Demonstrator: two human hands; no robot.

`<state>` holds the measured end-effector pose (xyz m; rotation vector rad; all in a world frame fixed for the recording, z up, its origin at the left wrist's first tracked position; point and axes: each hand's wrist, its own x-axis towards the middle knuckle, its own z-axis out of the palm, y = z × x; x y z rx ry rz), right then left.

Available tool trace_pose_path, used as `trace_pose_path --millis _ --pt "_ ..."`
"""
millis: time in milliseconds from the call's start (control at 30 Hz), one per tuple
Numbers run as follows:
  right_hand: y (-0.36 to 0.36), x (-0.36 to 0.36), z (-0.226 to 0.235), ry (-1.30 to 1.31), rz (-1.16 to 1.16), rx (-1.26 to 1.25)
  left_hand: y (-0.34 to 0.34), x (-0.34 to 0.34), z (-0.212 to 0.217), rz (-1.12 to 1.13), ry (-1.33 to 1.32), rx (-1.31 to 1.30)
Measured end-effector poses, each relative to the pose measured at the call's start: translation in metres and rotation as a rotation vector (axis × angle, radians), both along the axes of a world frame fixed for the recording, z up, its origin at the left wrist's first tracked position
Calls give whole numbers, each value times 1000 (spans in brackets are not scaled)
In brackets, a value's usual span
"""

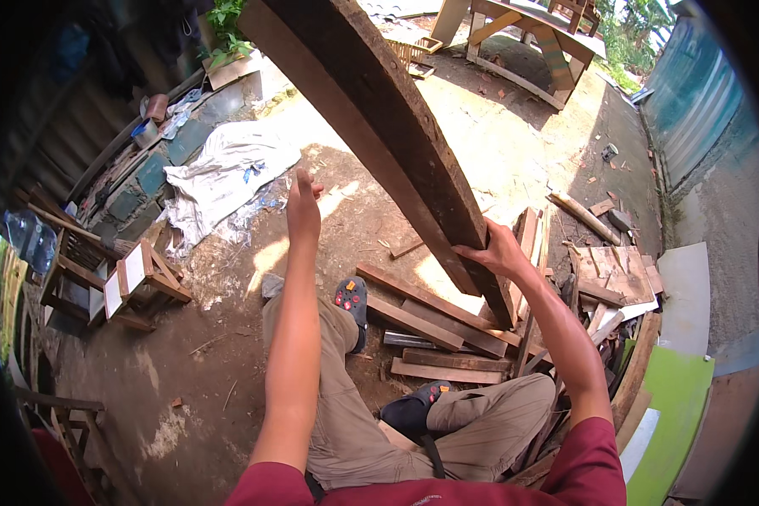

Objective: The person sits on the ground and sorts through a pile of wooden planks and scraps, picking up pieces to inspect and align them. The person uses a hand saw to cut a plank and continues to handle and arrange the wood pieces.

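Observation:
A long, dark brown wooden beam (413, 156) rises at a slant from near my legs and runs out of view at the top. My right hand (499, 251) grips its edge near the lower end, thumb across the near face. Two stepped ends show at the bottom, so it may be two boards lying together; I cannot tell. My left hand (304, 205) is raised to the left of the beam, apart from it, holding nothing, its fingers partly turned away from view. Several loose planks (447, 337) lie on the ground between and beyond my feet.
Wood scraps (611, 274) are heaped at the right, beside a green panel (670, 413) and a wall. A white cloth (228, 164) lies at the left, above a small wooden frame piece (135, 274). A wooden table (527, 42) stands at the far right.

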<state>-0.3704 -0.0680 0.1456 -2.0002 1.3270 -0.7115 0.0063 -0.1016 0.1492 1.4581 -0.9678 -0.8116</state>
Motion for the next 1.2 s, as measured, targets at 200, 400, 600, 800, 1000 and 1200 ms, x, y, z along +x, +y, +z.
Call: trace_pose_path --millis 200,400,600,800,1000,1200 --pt "39 -5 47 -66 92 45 38 -132 -10 -361 645 -523" --pt "98 -22 30 -1 -172 22 78 -176 -3 -203 851 -510" --pt "198 -68 -12 -205 -741 -112 80 -181 8 -135 718 -364" --pt "353 -127 -130 -696 -1308 -174 97 -204 14 -179 708 -308" --pt "436 -97 -121 -1059 -1557 -494 106 -216 17 -362 684 -376" --pt "525 -104 -199 -905 -1831 -342 111 -214 20 -471 482 -279"
